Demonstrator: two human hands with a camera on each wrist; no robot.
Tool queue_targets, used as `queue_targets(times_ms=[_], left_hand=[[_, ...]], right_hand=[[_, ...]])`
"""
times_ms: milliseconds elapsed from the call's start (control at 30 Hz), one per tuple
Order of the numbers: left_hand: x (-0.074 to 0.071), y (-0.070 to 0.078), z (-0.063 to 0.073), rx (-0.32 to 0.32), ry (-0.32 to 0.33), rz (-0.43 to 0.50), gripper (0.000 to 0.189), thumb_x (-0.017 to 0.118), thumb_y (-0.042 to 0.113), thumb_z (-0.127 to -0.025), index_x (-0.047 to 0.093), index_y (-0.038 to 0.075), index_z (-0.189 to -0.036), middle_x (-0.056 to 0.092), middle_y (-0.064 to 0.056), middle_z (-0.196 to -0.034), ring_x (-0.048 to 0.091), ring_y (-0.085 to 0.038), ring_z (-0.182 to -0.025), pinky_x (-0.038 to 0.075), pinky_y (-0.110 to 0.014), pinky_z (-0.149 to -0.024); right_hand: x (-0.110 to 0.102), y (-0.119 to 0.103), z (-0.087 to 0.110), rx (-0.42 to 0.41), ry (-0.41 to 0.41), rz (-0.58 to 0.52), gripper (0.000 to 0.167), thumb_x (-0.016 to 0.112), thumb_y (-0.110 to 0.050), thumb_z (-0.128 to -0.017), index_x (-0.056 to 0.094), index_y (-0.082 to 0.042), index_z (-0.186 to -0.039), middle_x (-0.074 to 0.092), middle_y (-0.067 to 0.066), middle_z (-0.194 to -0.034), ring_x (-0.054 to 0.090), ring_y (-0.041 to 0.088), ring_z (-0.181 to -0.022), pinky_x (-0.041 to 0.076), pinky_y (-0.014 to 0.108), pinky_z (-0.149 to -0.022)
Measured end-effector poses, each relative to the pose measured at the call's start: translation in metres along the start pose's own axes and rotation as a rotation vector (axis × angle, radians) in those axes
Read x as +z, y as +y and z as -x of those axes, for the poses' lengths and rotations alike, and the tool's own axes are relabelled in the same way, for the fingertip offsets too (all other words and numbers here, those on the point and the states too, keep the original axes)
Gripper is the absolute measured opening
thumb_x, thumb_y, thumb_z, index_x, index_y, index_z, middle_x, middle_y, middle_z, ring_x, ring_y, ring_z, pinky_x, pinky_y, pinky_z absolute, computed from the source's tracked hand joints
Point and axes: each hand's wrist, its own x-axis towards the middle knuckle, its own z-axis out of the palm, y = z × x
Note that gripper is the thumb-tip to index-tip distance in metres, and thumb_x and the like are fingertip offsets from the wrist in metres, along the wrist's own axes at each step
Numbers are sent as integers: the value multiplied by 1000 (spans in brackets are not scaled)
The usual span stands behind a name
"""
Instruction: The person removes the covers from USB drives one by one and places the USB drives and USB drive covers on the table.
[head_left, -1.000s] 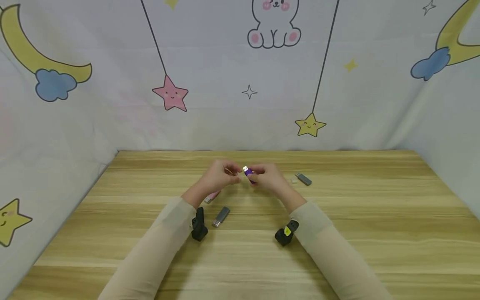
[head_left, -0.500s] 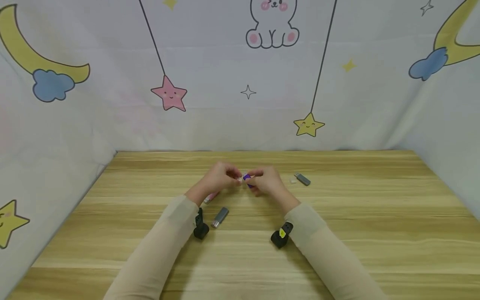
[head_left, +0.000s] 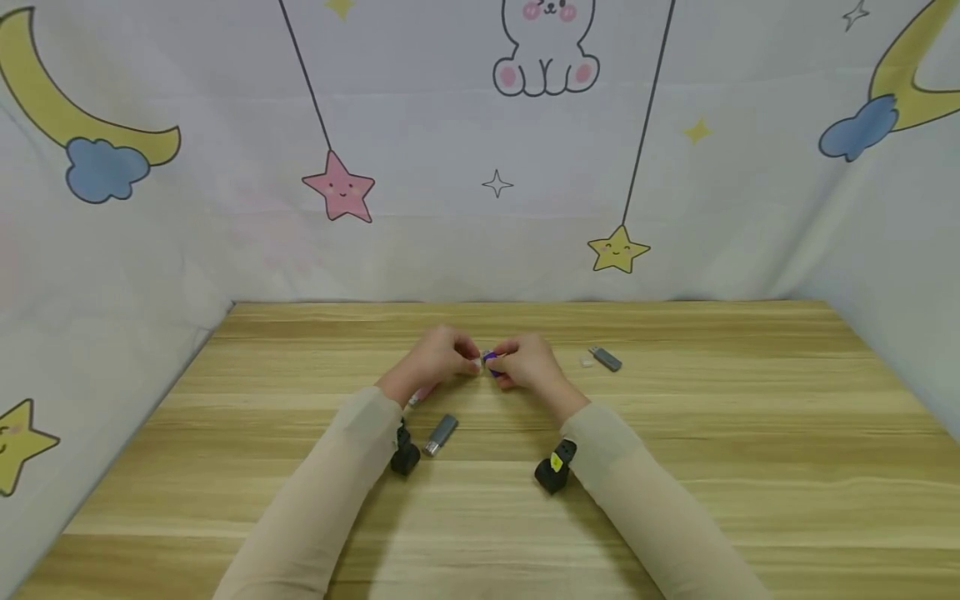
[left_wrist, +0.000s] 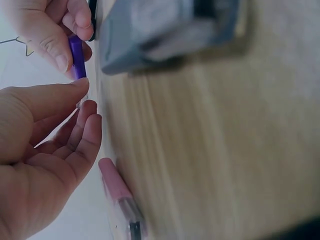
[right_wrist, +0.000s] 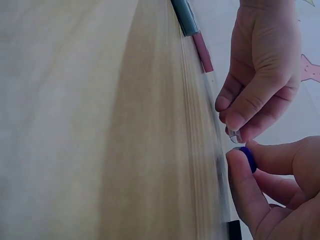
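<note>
In the head view both hands meet near the middle of the table. My right hand (head_left: 534, 364) pinches a purple USB stick (head_left: 492, 363) between thumb and fingers, its plug end toward the left hand. Opposite it, my left hand (head_left: 438, 358) pinches a small clear cap (right_wrist: 234, 136) by its thumb and fingertips. In the right wrist view the cap's open end is close to the purple stick's end, with the two roughly in line. A pink USB stick (left_wrist: 115, 182) with a clear cap lies beneath the left wrist, partly hidden in the head view.
A grey USB stick (head_left: 441, 434) with a clear cap lies between the forearms, nearer the body. Right of the right hand lie another grey USB stick (head_left: 606, 358) and a loose clear cap (head_left: 587, 361). A printed cloth (head_left: 420, 250) stands behind the table (head_left: 712, 500).
The right hand has brought the purple stick slightly down and left, turning its plug toward the left hand. The left hand has shifted slightly right, and the cap and stick are closer together.
</note>
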Motion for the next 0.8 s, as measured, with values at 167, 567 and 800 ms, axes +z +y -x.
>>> queue_targets(times_ms=[167,567,800], left_hand=[[1,1,-1,-13,-16,-34,18,73,8,-84,72,0,-100,70,-9,-95,59,-16,-82,51,-27,-73],[0,1,-1,-15,-42,-59,20,72,8,-84,71,-3,-102,70,-12,-100,61,-19,-87,52,-31,-79],[0,-2,-3,14,-46,-63,22,73,7,-83,72,-3,-102,71,-13,-100,63,-19,-89,52,-31,-81]], right_hand=[[0,1,-2,1,-13,28,28,69,-4,-88,66,6,-114,68,19,-102,61,10,-58,55,22,-56],[-1,2,-5,5,-32,43,25,70,-3,-87,67,7,-109,68,20,-100,60,9,-55,54,21,-55],[-1,2,-6,9,-49,40,22,69,1,-86,67,8,-107,67,20,-99,60,9,-56,54,20,-56]])
